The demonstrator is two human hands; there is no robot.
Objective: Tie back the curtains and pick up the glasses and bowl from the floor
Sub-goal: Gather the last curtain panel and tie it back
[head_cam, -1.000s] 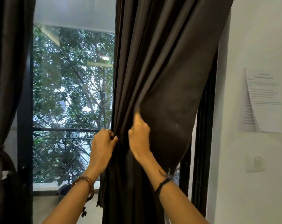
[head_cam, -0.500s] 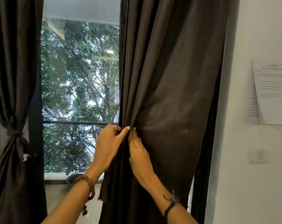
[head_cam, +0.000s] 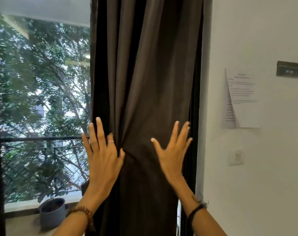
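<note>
Both hands, pinching the curtain [head_cam: 144, 82] fold half a second ago, now spread flat: left hand [head_cam: 103, 154] at its left edge, right hand [head_cam: 172, 154] rightward. Paper [head_cam: 242, 97] print is unreadable.

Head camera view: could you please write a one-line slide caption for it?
Both hands, left and right, spread open on the dark curtain beside the window, which hangs untied.

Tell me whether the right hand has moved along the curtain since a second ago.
Yes. The right hand has let go of the fold and moved right across the dark curtain, toward the white wall; its spread fingers now reach the curtain's right edge.
</note>
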